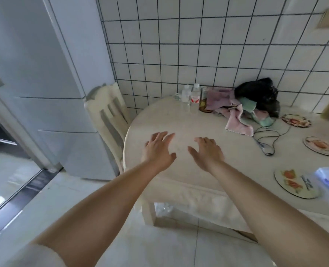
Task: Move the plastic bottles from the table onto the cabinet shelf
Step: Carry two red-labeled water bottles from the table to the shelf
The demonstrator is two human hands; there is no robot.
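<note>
Both hands, left hand (158,149) and right hand (208,152), reach over the worktop (188,120), fingers spread wide, holding nothing; two plastic bottles (195,97) stand far, by the tiled wall.

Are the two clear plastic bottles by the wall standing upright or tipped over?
Upright. Both plastic bottles stand with caps on top on the table, beside the pink cloth.
</note>
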